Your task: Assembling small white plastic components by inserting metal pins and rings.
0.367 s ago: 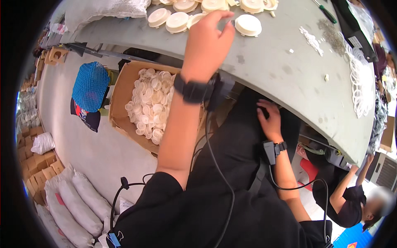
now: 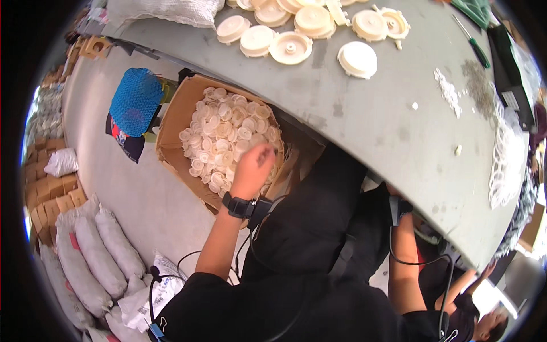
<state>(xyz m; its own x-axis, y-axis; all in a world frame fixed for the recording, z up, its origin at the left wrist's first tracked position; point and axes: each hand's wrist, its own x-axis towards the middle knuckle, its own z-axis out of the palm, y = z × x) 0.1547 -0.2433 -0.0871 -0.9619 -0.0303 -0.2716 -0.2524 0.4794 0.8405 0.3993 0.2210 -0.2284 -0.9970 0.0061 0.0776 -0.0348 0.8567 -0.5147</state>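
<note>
My left hand [image 2: 253,170] is over an open cardboard box [image 2: 171,149] that holds many round translucent plastic caps [image 2: 219,137]. Its fingers are curled in, and a blurred pale disc shows just past the fingertips; I cannot make out whether they grip it. My right hand [image 2: 392,190] is mostly hidden beneath the table's near edge, so its fingers do not show. On the grey table [image 2: 393,114], a loose round cream plastic part [image 2: 358,59] lies apart, close to a cluster of similar round parts [image 2: 290,47].
White rings [image 2: 506,162], small white pieces [image 2: 447,91] and a green-handled screwdriver [image 2: 478,52] lie on the table's right side. A white woven sack [image 2: 165,12] rests at its far left. Filled sacks [image 2: 85,262] lie on the floor. Another person [image 2: 464,305] works at lower right.
My left hand has moved from beside the cream parts on the table down to the box of caps. My right hand has slipped under the table edge. The view has shifted.
</note>
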